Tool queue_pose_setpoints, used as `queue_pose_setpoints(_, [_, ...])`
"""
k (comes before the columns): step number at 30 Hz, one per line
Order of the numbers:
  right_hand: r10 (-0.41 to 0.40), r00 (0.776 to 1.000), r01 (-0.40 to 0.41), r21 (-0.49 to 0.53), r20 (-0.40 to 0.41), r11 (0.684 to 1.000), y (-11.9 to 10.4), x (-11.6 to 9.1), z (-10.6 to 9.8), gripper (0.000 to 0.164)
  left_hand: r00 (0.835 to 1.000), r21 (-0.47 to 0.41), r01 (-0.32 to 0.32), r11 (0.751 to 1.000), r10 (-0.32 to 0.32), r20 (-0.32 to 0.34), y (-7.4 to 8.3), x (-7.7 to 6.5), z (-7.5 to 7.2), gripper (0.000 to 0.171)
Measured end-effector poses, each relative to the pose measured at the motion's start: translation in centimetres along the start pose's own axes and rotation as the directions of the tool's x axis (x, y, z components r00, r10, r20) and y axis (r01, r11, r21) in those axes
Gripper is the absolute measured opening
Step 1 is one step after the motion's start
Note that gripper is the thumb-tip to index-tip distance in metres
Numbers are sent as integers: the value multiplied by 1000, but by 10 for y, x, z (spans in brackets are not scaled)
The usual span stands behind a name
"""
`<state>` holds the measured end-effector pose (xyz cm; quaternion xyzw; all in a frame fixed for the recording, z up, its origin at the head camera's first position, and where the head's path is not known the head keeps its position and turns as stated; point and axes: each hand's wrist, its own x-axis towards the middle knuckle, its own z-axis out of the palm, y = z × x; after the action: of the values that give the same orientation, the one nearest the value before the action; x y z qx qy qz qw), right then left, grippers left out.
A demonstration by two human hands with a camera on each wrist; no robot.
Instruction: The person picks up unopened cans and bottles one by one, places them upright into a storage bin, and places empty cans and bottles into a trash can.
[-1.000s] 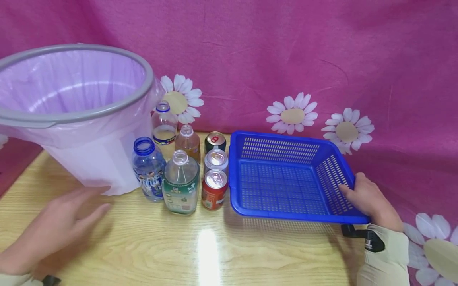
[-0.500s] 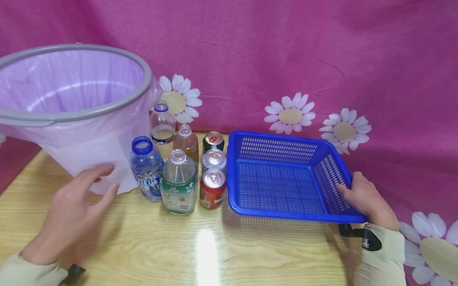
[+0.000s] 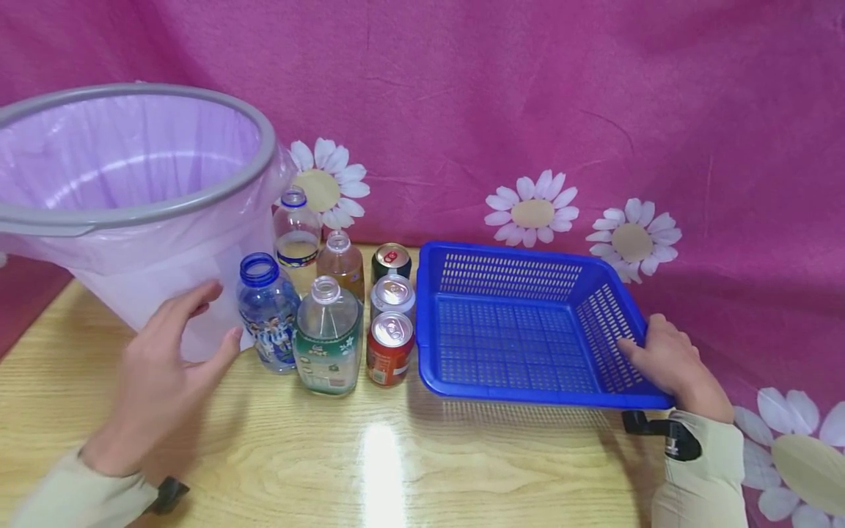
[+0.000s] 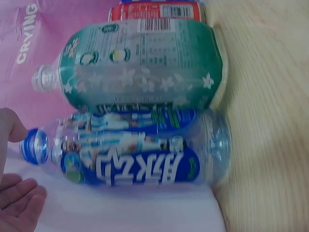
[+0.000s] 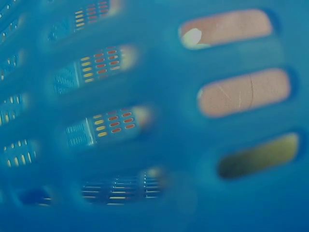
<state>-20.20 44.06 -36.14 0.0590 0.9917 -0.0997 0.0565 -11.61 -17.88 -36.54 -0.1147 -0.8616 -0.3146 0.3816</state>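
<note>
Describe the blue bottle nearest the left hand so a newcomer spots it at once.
Start from the big grey-rimmed bin at the left of the head view. Beside its lower right wall, near the left hand, stands the blue bottle. Its wide all-blue neck sets it apart from the green-labelled bottle to its right, whose neck is narrower and clear.

We are seeing pink cloth (image 3: 429, 103) with white flowers (image 3: 532, 214) up top and a wooden table (image 3: 502, 473) at the bottom.
</note>
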Motion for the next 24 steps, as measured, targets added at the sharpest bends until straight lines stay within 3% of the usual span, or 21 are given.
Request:
queue_pose_setpoints(9, [-10,1000,10,-2,-4,1000,-2,-1,-2,69,999,-89,41,995,-42,-2,20,8,17,81])
queue_pose_setpoints(24, [-29,999,28,-17,-30,999,-4,-5,0,68,987,-106,157,982,-158,-7,33,20,36,78])
